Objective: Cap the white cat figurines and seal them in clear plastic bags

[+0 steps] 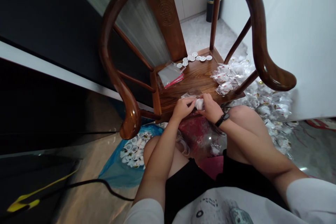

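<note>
At the front edge of the chair seat [199,77], my two hands meet around a small white rounded piece [199,104]. Clear plastic film, seemingly a bag [189,96], shows around it. My left hand [183,107] pinches at the piece's left side, where the film lies. From the right, my right hand [211,107] curls its fingers around the piece. Behind my hands lies a stack of flat clear bags [170,74] with red edges. Several white round discs [192,58] are strung along the back of the seat. Bagged white items [223,78] sit at the seat's right edge.
A curved wooden armrest [273,73] rises on the right, another [131,122] on the left. Many bagged items [275,106] are heaped on the floor at right. A blue bag [112,169] of loose white pieces [135,150] lies lower left. A bin [210,10] stands behind.
</note>
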A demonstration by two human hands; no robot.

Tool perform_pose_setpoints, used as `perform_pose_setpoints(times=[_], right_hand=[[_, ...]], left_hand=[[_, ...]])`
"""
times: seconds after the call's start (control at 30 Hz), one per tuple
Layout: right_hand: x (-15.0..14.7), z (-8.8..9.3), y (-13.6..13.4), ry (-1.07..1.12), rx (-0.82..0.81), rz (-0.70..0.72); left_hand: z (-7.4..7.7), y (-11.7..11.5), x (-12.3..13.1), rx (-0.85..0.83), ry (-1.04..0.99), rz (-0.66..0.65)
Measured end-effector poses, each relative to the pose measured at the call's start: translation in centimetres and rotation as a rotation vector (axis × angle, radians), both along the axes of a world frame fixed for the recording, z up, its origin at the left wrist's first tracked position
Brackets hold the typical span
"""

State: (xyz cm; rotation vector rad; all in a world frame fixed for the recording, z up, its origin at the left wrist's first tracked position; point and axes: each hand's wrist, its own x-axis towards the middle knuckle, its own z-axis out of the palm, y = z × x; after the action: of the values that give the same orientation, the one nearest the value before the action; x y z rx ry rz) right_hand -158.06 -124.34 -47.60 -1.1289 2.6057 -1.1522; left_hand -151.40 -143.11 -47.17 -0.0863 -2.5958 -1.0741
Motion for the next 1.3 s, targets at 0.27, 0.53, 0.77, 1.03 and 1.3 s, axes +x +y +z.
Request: perform_pose_setpoints(times=[0.27, 0.53, 0.77, 1.03, 1.3], right_hand=[[0.5, -0.5, -0.9, -0.216, -0.211, 0.031], [0.5, 0.4, -0.4, -0.048, -0.019, 0.225], [1.2, -0.4, -0.5, 0.005, 0.341, 0.305], [1.1, 0.1, -0.5, 0.041, 0.439, 0.351], [1.5, 1.1, -0.5, 0.05, 0.479, 0.364]], left_hand=[[0.8, -0.3, 0.5, -0.064, -0.103, 0.041], [1.3, -1.4, 0.6, -0.083, -0.122, 0.032], [1.1, -2.7, 1.1, -0.157, -0.148, 0.072], [0.6, -3.1, 1.0, -0.181, -0.171, 0.222], [0.3, -1.4, 0.4, -0.257, -0.112, 0.445]])
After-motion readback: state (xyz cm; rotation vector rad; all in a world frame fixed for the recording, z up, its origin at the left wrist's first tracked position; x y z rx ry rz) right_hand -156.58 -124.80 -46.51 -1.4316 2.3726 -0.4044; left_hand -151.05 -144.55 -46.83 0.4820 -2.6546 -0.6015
